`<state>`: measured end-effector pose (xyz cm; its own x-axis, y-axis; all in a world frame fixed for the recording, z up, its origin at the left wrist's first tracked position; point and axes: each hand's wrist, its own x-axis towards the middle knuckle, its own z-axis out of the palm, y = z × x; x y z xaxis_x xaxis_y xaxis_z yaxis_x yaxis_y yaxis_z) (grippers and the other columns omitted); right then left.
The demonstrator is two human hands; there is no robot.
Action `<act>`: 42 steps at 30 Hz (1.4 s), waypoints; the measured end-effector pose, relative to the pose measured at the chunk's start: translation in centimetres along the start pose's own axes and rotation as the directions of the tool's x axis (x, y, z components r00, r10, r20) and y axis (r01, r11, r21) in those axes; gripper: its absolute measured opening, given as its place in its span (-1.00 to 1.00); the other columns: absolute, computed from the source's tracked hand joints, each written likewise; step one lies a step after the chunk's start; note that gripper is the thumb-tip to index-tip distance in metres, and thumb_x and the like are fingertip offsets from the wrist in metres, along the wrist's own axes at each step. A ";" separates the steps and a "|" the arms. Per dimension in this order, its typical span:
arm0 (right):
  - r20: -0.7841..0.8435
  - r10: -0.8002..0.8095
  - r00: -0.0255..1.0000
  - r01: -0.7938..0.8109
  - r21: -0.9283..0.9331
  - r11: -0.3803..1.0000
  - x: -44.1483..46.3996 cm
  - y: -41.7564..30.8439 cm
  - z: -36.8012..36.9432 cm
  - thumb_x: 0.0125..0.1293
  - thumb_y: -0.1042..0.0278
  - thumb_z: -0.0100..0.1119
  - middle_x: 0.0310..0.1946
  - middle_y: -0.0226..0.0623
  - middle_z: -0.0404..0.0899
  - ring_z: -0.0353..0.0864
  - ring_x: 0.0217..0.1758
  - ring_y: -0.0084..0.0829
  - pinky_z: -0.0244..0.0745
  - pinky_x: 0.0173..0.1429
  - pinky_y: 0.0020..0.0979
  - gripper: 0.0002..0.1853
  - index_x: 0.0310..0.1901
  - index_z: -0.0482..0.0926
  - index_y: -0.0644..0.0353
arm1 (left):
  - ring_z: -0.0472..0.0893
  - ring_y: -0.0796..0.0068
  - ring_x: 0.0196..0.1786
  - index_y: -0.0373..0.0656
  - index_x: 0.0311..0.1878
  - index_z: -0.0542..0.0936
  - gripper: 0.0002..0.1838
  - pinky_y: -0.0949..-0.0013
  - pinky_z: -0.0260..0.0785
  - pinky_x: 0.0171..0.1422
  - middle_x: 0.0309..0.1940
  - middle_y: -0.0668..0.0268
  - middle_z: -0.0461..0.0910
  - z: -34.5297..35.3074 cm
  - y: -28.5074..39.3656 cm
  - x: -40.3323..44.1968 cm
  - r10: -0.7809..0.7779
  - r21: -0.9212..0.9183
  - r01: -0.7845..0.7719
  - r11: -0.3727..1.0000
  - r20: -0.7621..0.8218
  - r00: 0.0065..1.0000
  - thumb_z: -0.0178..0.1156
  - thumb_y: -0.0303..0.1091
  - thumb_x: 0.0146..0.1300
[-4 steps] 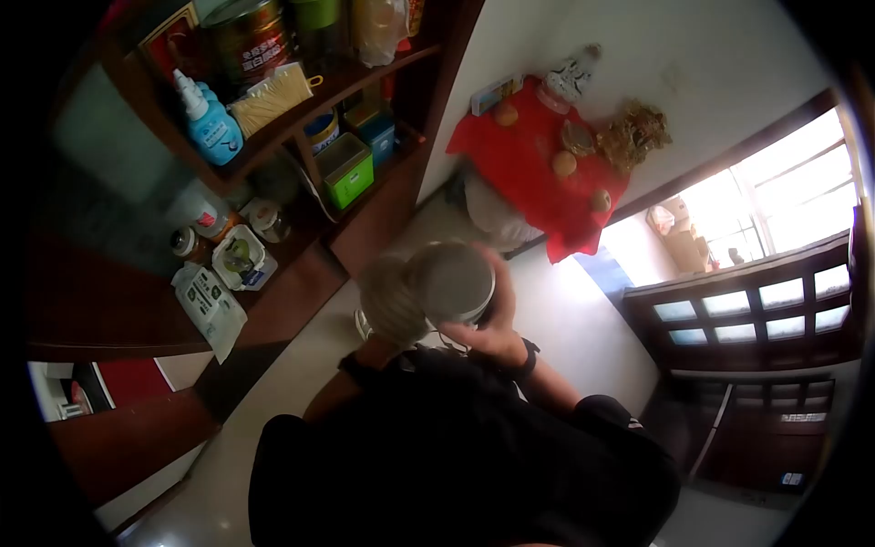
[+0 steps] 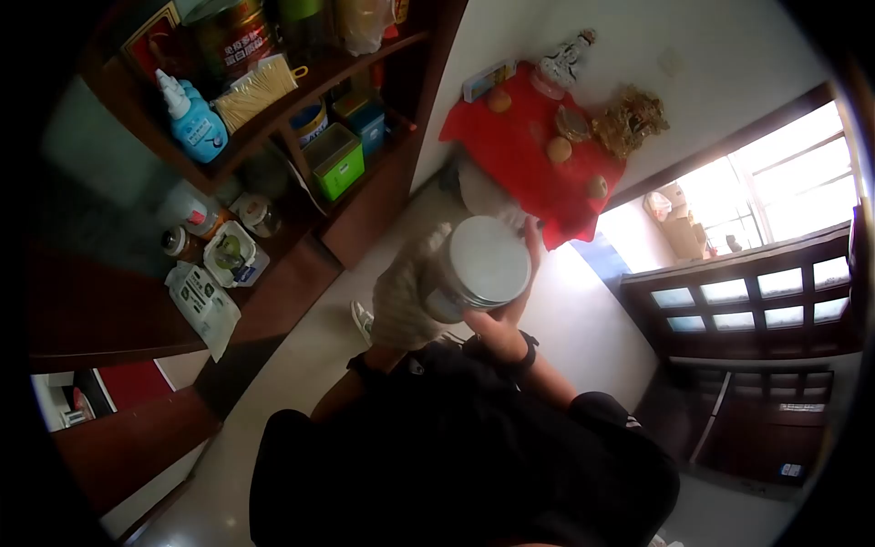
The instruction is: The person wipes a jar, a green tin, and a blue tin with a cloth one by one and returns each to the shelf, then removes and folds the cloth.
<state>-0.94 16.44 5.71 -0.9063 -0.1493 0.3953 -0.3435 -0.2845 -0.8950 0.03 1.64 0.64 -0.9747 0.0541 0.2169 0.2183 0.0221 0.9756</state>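
A round jar point(image 2: 490, 260) with a pale lid is held up in front of my body, its lid turned towards me. My right hand point(image 2: 510, 319) is wrapped round the jar's right and near side. On the jar's left side lies a beige, striped cloth point(image 2: 401, 296). It covers my left hand point(image 2: 387, 354), of which only the part near the wrist shows; its fingers are hidden. Both wrists have dark bands.
At the left, a dark wooden shelf point(image 2: 328, 232) holds a blue bottle point(image 2: 199, 129), a green box point(image 2: 339, 169), several jars and a white packet point(image 2: 202, 305). A red cloth point(image 2: 501, 150) with ornaments lies ahead. A paneled wooden door point(image 2: 747, 419) stands at the right.
The jar has moved slightly right with my right hand, and its lid shows more fully and sharply. The cloth has shifted against its left side.
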 end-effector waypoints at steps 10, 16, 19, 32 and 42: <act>0.150 -0.297 0.943 0.323 -0.209 0.923 -0.1 -3.2 -2.2 -0.09 0.07 0.68 0.31 0.27 0.27 0.35 0.43 0.13 0.39 0.37 0.10 0.29 0.49 -0.19 -0.10 | 0.62 0.38 0.12 -0.21 0.28 0.43 -0.27 0.29 0.50 0.22 0.11 0.23 0.62 0.8 -1.8 -1.0 0.014 -0.097 -0.006 0.995 0.084 0.996 0.51 -0.22 0.05; 0.294 -0.007 0.956 0.143 -0.443 0.885 -3.4 5.6 -1.8 0.02 0.38 0.63 0.33 0.09 0.24 0.33 0.42 -0.10 0.27 0.46 -0.04 0.28 0.47 -0.34 0.21 | 0.62 0.38 0.12 -0.23 0.23 0.47 -0.39 0.30 0.48 0.22 0.08 0.25 0.63 0.5 -4.3 -4.3 -0.126 -0.247 0.107 0.963 -0.061 0.990 0.43 -0.27 0.13; 0.274 0.092 0.957 0.042 -0.448 0.893 -3.9 5.9 -2.6 0.02 0.31 0.66 0.29 0.14 0.29 0.42 0.37 -0.08 0.36 0.40 -0.03 0.25 0.44 -0.27 0.22 | 0.63 0.38 0.12 -0.24 0.21 0.48 -0.45 0.30 0.47 0.22 0.07 0.26 0.63 0.6 -5.1 -5.1 -0.182 -0.368 0.120 0.922 -0.139 0.973 0.40 -0.30 0.17; 0.353 -0.107 0.930 0.285 -0.506 0.814 -6.3 5.4 -2.0 -0.07 0.48 0.67 0.36 0.17 0.28 0.50 0.29 0.03 0.48 0.31 -0.05 0.26 0.49 -0.17 0.08 | 0.55 0.45 0.00 -0.21 0.13 0.46 -0.71 0.36 0.44 0.15 -0.06 0.27 0.56 -3.1 -9.3 -7.3 -0.062 0.752 0.072 0.655 -0.042 0.997 0.00 -0.28 0.47; -0.224 0.228 0.948 -0.218 0.070 0.974 -2.5 3.9 -2.1 0.06 0.59 0.46 0.33 -0.07 0.28 0.32 0.44 -0.12 0.34 0.44 -0.10 0.10 0.52 -0.10 0.03 | 0.51 0.31 0.26 -0.15 0.47 0.26 -0.41 0.15 0.44 0.37 0.29 0.15 0.45 -6.8 -8.8 -11.6 -0.007 -0.384 -0.097 0.918 -0.262 0.965 0.05 -0.09 0.50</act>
<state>-0.49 17.75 0.80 -0.9922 0.0054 0.1244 -0.1200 -0.3103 -0.9431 9.11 -6.00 -10.21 -0.9548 -0.2097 0.2108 0.2768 -0.3683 0.8875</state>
